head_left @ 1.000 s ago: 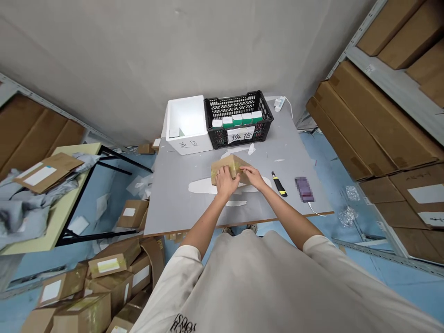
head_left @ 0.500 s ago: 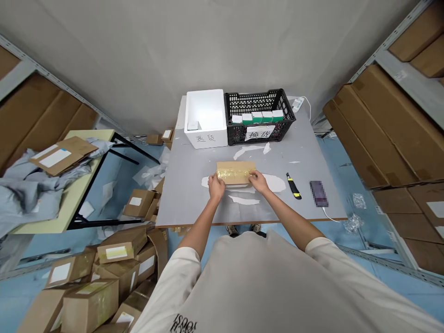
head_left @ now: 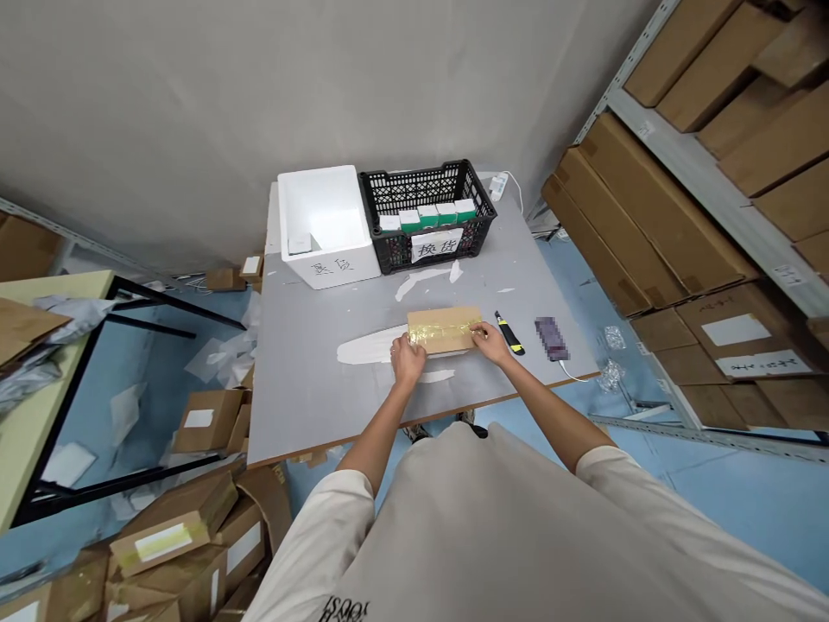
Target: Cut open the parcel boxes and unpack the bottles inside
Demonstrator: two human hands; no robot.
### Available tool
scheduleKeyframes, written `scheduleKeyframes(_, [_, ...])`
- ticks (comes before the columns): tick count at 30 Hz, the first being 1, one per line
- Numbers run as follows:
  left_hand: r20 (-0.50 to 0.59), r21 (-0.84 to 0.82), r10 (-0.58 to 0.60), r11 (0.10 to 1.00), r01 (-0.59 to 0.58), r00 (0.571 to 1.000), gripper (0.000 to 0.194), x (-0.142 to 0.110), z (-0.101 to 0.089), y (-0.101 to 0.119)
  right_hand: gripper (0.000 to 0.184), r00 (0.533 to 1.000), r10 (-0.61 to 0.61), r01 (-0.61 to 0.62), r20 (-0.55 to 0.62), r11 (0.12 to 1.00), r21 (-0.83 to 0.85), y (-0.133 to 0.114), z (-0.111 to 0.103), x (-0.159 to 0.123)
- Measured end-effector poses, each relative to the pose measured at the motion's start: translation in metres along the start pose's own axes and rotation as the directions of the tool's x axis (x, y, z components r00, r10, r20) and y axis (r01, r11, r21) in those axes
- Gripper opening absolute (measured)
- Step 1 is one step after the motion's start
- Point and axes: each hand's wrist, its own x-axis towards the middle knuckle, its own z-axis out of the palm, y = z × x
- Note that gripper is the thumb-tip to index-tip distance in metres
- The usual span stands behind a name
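A brown cardboard box (head_left: 444, 329) with shiny yellowish tape along its top is between my two hands over the grey table (head_left: 304, 389). My left hand (head_left: 408, 358) grips its left end, with the fingers curled at the near corner. At the other end, my right hand (head_left: 489, 339) pinches the right edge near the tape. Bare white patches (head_left: 369, 346) show on the tabletop beneath and left of the box. Just right of my right hand lies a black and yellow box cutter (head_left: 509, 334).
Behind the box stand a white foam box (head_left: 330, 268) and a black crate (head_left: 427, 186) holding several green-and-white small boxes (head_left: 428, 216). A blurred phone (head_left: 552, 338) with a cable lies at the right. Cartons (head_left: 194, 518) pile up on the floor at left; shelves of cartons (head_left: 648, 216) line the right.
The box has turned from a tilted, angled pose to lie lengthwise, taped face up. My hands have moved apart to its two ends. The camera view has swung left, then right.
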Motion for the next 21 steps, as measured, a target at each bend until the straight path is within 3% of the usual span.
scheduleKeyframes(2, [-0.038,0.078,0.117,0.99,-0.114,0.992,0.058,-0.005,-0.001,0.01,0.025,0.998,-0.024,0.021,0.051,0.998,0.056,0.011,-0.011,0.003])
scheduleKeyframes(5, [0.047,0.143,0.312,0.938,-0.316,0.949,0.048,-0.012,0.002,0.027,0.022,0.997,0.006,-0.013,0.073,0.995,0.099,0.032,-0.031,0.011])
scheduleKeyframes(7, [0.1,0.165,0.359,0.914,-0.372,0.928,0.045,-0.015,0.009,0.038,0.023,0.997,0.064,-0.067,0.048,0.996,0.063,0.05,-0.045,0.018])
scheduleKeyframes(14, [0.139,0.235,0.281,0.922,-0.308,0.95,0.054,-0.017,0.032,0.06,0.03,0.985,0.17,-0.153,0.031,0.943,-0.295,0.118,-0.08,0.045])
scheduleKeyframes(21, [0.129,0.22,0.23,0.942,-0.254,0.965,0.059,-0.017,0.04,0.063,0.035,0.971,0.21,-0.116,0.111,0.828,-0.549,0.159,-0.075,0.064])
